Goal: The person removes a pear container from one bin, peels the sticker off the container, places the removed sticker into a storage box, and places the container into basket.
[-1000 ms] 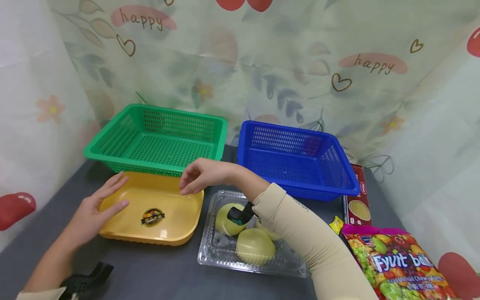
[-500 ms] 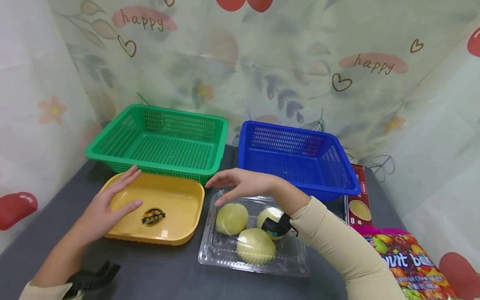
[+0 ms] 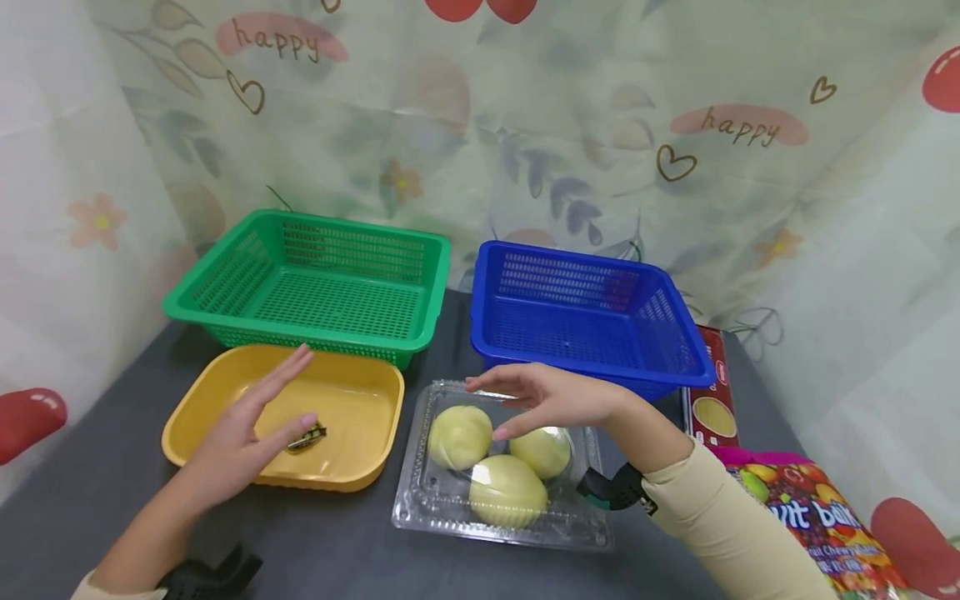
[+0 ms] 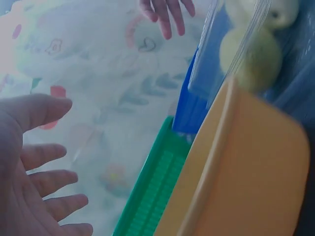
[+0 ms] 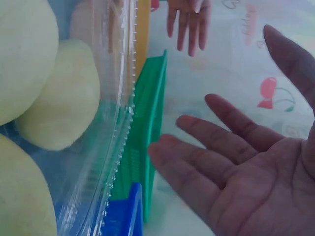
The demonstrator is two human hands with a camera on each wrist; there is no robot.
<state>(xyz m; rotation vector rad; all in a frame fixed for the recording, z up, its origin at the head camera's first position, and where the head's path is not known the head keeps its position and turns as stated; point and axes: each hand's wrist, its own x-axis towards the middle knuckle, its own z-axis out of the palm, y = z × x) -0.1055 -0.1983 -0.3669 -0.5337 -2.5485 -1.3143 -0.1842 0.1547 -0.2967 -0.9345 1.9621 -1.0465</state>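
Note:
Over the yellow plastic tray point(image 3: 352, 425) hangs my left hand point(image 3: 243, 437), fingers extended and thumb apart, holding nothing. My right hand point(image 3: 558, 400) is above the clear plastic box point(image 3: 431, 508), its fingers loosely bent and nothing in them. Inside that box lie three pale yellow-green round fruits point(image 3: 508, 492). From the left wrist, I see the spread left fingers point(image 4: 54, 182) apart from the tray's rim point(image 4: 216, 142). In the right wrist view the right palm point(image 5: 266, 182) faces the box side, also without contact.
Behind the tray stands a green perforated basket point(image 3: 337, 300), and a blue one point(image 3: 585, 325) stands behind the box. A red carton point(image 3: 716, 400) lies right of the blue basket. A fruit candy bag point(image 3: 832, 525) sits at the right, partly behind my sleeve.
My right hand has moved right, from over the yellow tray to above the clear box. The left hand has shifted right across the tray. The containers stay in place.

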